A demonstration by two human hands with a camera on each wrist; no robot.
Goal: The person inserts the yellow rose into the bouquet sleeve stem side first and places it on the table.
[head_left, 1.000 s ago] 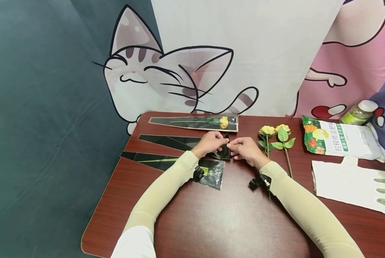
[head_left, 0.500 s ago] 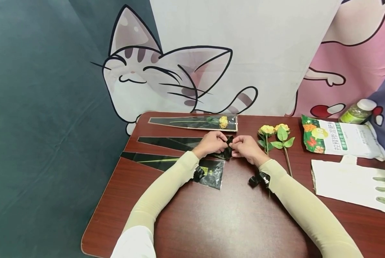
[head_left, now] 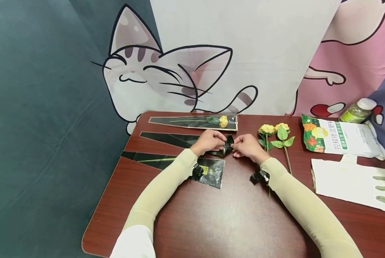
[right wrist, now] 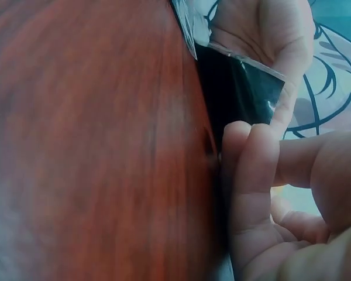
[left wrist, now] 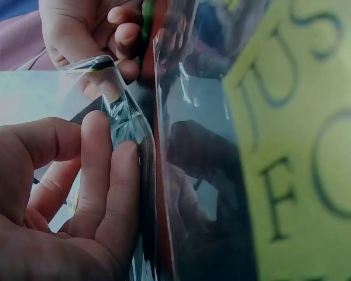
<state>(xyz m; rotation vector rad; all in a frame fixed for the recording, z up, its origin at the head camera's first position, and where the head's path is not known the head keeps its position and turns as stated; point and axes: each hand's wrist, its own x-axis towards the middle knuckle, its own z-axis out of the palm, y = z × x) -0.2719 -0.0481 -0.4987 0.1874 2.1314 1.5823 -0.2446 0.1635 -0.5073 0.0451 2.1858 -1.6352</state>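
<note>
A tapered black-and-clear plastic flower sleeve point(head_left: 169, 138) lies in the middle of three on the table, its wide end lifted and puckered between my hands. My left hand point(head_left: 209, 142) pinches the film at this wide end, thumb against fingers. Just to the right, my right hand point(head_left: 248, 146) pinches the sleeve's end edge. In the left wrist view, clear film point(left wrist: 126, 111) bulges past the left fingertips. The right wrist view shows a dark flap point(right wrist: 240, 88) standing up between both hands. Most of the sleeve's mouth is hidden by fingers.
Behind lies a sleeve holding a yellow rose point(head_left: 223, 122); in front, another sleeve point(head_left: 216, 175) with a yellow label lies partly under my left forearm. Two loose yellow roses point(head_left: 267, 129) lie right. Beyond are a fertilizer bag point(head_left: 350, 138), a white glove point(head_left: 343, 179) and a jar point(head_left: 356, 111).
My fingertips have drawn slightly apart at the sleeve's wide end, and the film between them has changed shape. The sleeve's narrow end has shifted slightly away from me.
</note>
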